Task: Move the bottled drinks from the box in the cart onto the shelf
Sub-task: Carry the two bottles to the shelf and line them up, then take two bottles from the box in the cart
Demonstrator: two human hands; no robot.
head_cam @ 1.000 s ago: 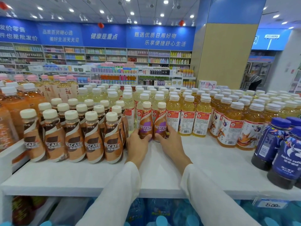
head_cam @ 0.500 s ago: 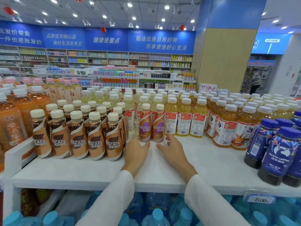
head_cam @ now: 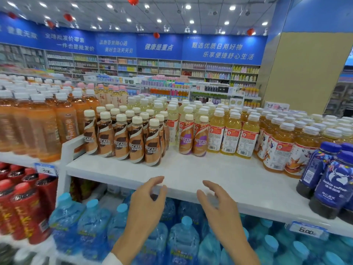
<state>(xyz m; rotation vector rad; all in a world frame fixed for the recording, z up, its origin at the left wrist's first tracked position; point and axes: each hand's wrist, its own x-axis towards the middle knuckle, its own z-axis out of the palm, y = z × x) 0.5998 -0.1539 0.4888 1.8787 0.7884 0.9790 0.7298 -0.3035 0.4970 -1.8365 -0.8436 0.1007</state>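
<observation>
Just beyond the fingertips of both hands, the white laminate shelf (head_cam: pixel 191 175) carries two small plastic purple-labelled coffee bottles (head_cam: pixel 186 137) with cream caps. They stand upright and touching, ahead of the gap between the hands and well back from the shelf's front edge. The left hand (head_cam: pixel 147 203) and right hand (head_cam: pixel 219 205) hover side by side in front of that edge. Each is empty, with its fingers loosely curved and spread. Beyond the left hand stands a block of brown-labelled coffee bottles (head_cam: pixel 122 138) of like shape. Beyond the right hand, just beside the pair, is a row of clear yellow drink bottles (head_cam: pixel 229 134) with white caps. Below the hands lie large blue water bottles (head_cam: pixel 183 236). Neither cart nor box is in view.

Handling, as judged: each coffee bottle is full and sealed, so fairly weighty for its size. Its wall is probably stiff enough to take a firm squeeze. The film label looks smooth and may slip. The body is tall on a narrow base, so it likely tips easily and could topple its neighbours. The best hold is probably round the labelled mid-body, thumb opposite fingers, one bottle per hand.
</observation>
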